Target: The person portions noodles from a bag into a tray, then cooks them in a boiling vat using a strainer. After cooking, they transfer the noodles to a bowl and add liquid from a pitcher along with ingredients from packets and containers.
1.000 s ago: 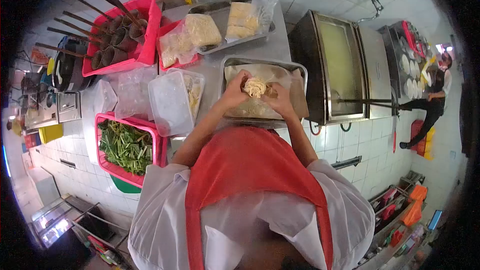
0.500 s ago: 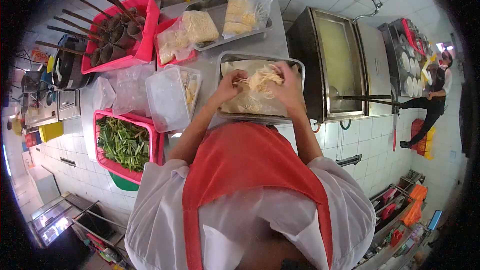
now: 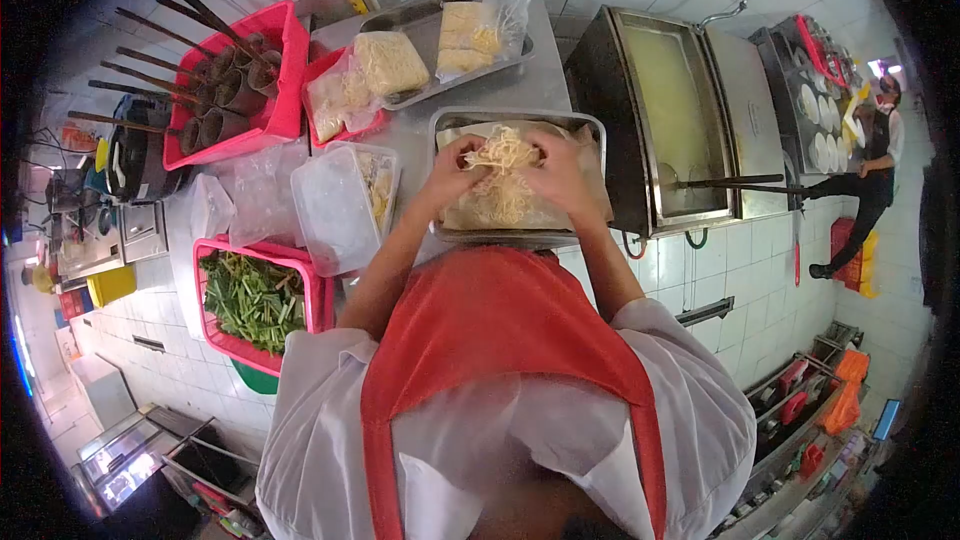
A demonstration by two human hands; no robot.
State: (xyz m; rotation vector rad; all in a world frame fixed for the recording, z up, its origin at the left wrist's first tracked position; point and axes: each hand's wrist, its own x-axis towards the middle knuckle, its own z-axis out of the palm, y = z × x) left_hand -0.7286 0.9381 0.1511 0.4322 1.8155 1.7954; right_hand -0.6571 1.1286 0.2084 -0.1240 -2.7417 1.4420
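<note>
Pale yellow noodles [image 3: 503,149] are gathered in a loose bundle between my two hands, over a metal tray [image 3: 520,237]. Around the bundle's left side curl the fingers of my left hand [image 3: 456,172]. My right hand [image 3: 556,172] grips it from the right. More noodles [image 3: 498,202] lie below the bundle on the brown paper [image 3: 560,205] that lines the tray. Some of my fingertips are hidden in the strands.
Left of the tray stands a clear plastic container [image 3: 340,205]; beyond it is a pink basket of cut greens [image 3: 255,305]. Bagged noodles [image 3: 390,62] lie behind. On the right is a vat of cloudy liquid [image 3: 675,105]. Farther right stands another person [image 3: 876,165].
My hands have drawn the noodles together into a more compact bundle, slightly left of before. A separate patch of noodles now shows below it on the paper.
</note>
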